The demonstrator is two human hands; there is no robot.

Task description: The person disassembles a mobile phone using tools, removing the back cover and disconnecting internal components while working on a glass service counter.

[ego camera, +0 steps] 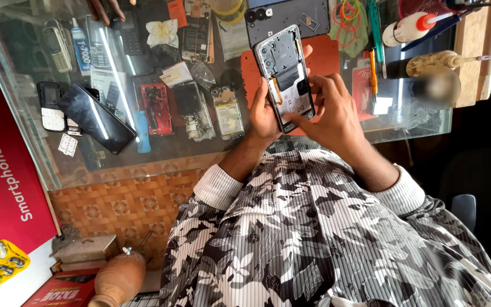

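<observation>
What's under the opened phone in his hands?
Under the opened phone: an orange mat on the glass counter. The left hand and right hand cover the rest.

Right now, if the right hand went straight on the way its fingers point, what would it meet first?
The right hand already touches the opened phone; it would probably press into that, with the left hand behind it.
</observation>
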